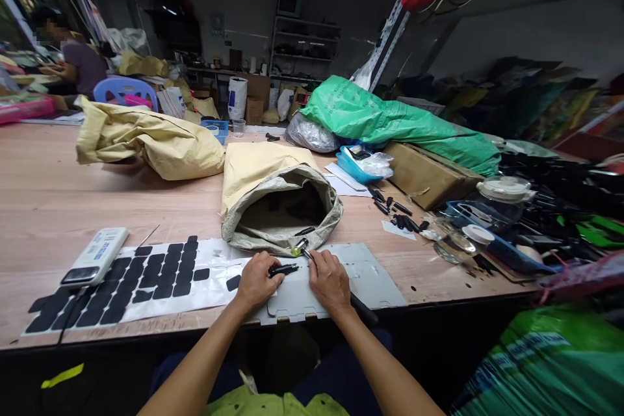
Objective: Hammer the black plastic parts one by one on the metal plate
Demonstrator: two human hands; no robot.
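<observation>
My left hand [257, 281] is closed on a small black part [284, 269] and holds it down on a grey metal plate [370, 276] at the table's near edge. My right hand [329, 281] grips a small hammer [301, 247] by its black handle, which sticks out behind the wrist. The hammer's head sits just above and right of the black part. An open tan sack [280, 205] stands right behind both hands. A white sheet with several black adhesive pads [146, 276] lies to the left.
A white power bank [95, 257] rests on the sheet's left. More black parts [397, 211], a cardboard box [426, 172], green bags [385, 117] and jars [504, 195] crowd the right. Another person [73, 58] sits at the far left.
</observation>
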